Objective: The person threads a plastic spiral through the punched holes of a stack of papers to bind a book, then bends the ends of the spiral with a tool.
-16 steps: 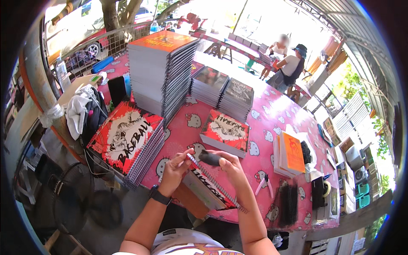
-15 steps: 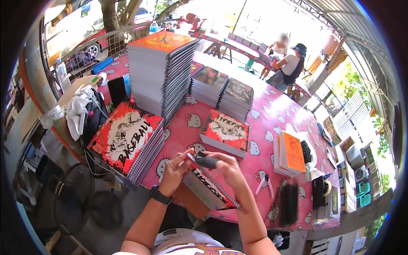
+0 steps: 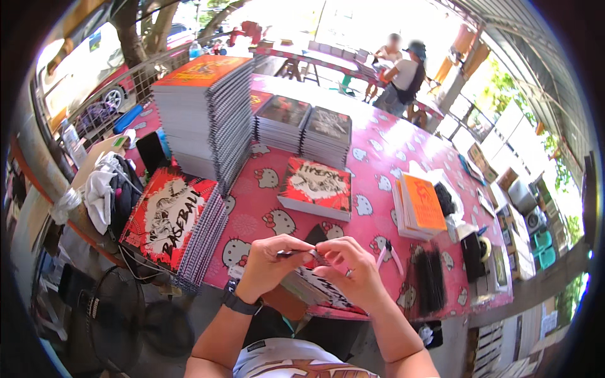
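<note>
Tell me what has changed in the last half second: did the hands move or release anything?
Little has changed. Both hands, left hand and right hand, have drawn closer together over the notebook at the table edge, and both now pinch the thin dark strip between the fingertips. Nothing was released. The notebook stacks stayed as before.

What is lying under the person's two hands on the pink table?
A spiral-bound notebook with a black, white and red cover lies on the pink table under the left hand and right hand. The hands cover most of it; only its near edge shows.
</note>
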A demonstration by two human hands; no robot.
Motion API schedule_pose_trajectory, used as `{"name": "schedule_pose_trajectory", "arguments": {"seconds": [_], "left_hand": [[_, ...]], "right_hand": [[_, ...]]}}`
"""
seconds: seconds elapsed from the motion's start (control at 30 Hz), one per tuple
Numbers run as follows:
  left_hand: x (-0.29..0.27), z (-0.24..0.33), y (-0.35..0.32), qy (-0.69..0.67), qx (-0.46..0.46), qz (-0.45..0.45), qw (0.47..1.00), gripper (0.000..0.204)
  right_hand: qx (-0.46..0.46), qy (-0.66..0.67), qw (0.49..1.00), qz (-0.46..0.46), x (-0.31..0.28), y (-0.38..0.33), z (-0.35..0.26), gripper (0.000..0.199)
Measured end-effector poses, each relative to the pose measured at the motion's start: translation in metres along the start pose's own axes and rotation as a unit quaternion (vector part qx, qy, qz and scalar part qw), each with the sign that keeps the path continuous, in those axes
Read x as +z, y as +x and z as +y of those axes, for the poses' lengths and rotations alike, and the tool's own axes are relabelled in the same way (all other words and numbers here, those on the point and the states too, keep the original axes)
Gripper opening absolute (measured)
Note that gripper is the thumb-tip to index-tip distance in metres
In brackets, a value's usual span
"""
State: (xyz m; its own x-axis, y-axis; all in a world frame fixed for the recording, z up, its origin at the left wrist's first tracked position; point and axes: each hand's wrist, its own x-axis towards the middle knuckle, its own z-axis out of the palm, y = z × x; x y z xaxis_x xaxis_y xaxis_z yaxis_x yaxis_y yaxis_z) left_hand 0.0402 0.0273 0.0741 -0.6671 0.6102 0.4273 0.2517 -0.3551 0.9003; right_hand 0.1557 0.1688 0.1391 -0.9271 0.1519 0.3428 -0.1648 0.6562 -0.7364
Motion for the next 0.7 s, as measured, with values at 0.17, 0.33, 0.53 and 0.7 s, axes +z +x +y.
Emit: {"name": "schedule_pose_trajectory", "arguments": {"seconds": [0.17,0.33,0.53,0.7], "left_hand": [[0.019,0.011,-0.004,-0.065,-0.038,-0.034,0.997,0.011],[0.027,0.017,-0.006,0.007,0.015,-0.038,0.999,0.012],[0.021,0.021,-0.003,0.068,0.076,-0.034,0.994,0.020],[-0.009,0.054,-0.008,0.217,0.109,-0.040,0.969,0.023]], "right_hand": [[-0.013,-0.023,0.994,0.105,0.009,-0.016,-0.008,0.023],[-0.029,-0.058,0.991,0.115,0.012,-0.019,-0.007,0.016],[-0.033,-0.067,0.989,0.125,0.016,-0.017,-0.009,0.012],[-0.179,-0.109,0.968,0.136,-0.018,0.000,-0.050,0.022]]}}
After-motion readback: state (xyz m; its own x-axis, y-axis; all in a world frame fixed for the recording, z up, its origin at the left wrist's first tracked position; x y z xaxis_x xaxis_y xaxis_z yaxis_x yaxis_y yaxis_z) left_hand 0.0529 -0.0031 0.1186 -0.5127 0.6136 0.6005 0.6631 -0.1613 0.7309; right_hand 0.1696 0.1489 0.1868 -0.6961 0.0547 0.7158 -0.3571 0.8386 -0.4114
